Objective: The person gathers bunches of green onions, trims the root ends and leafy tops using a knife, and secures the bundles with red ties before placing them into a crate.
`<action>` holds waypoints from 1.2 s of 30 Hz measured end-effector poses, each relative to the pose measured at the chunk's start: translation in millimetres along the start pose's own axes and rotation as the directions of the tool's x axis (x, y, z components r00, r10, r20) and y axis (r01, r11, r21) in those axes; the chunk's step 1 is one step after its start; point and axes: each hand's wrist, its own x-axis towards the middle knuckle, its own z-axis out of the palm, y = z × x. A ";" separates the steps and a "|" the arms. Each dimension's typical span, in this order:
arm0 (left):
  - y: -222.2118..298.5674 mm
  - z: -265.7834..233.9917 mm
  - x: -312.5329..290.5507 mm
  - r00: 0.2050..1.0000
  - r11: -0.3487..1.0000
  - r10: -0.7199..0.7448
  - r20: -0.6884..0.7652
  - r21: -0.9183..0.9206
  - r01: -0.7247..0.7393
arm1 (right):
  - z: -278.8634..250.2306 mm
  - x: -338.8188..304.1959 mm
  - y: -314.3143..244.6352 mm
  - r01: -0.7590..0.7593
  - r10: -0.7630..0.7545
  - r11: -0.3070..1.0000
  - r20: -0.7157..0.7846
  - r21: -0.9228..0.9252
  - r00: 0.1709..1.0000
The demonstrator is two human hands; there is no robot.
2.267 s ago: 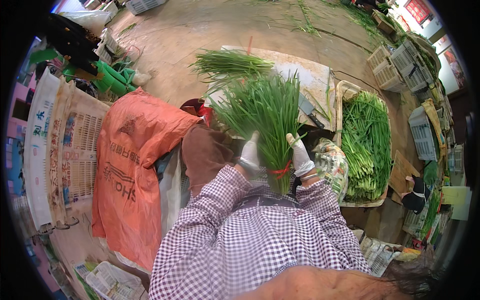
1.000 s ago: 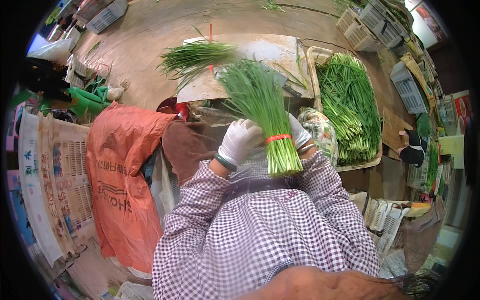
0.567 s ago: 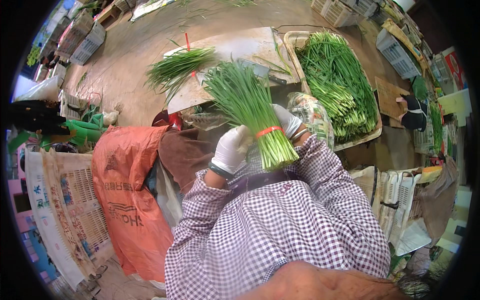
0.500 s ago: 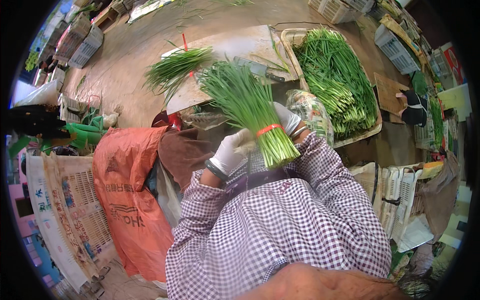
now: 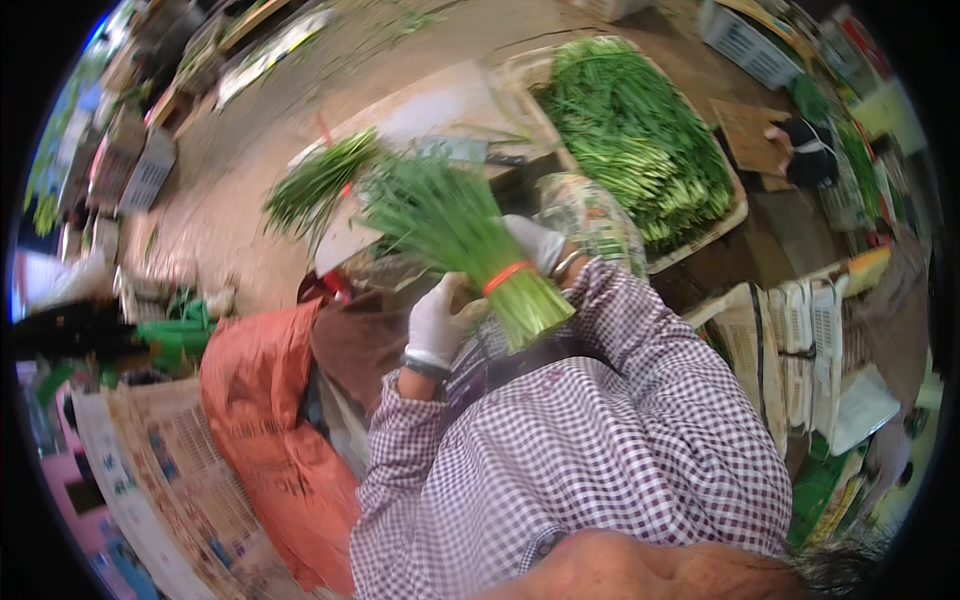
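From the head view, my left hand (image 5: 437, 322) wraps its gloved fingers (image 5: 452, 296) around the bunch of green chives (image 5: 455, 230), just below the orange rubber band (image 5: 506, 277). My right hand (image 5: 537, 244) sits behind the stalks, fingers mostly hidden, so I cannot tell how firmly they close. The cut ends point toward my chest. I judge the bundle bound and ready to set down; beyond my fingertips lies another tied bunch (image 5: 318, 183) on the board (image 5: 440, 105), the tray of loose chives (image 5: 640, 150) farther right.
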 end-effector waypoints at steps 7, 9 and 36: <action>5.4 3.5 -0.1 0.993 0.998 -0.060 -0.100 -0.015 0.059 | -10.8 13.9 7.1 -0.021 0.022 1.000 -0.075 0.021 0.997; 10.1 4.8 -3.2 0.985 0.993 0.021 -0.170 -0.113 -0.040 | -13.5 8.3 8.4 0.022 -0.021 0.998 -0.017 0.059 1.000; 11.6 19.1 20.5 0.754 0.598 0.555 0.351 0.463 -0.655 | -46.4 17.6 22.1 0.002 -0.007 0.999 0.102 0.048 0.995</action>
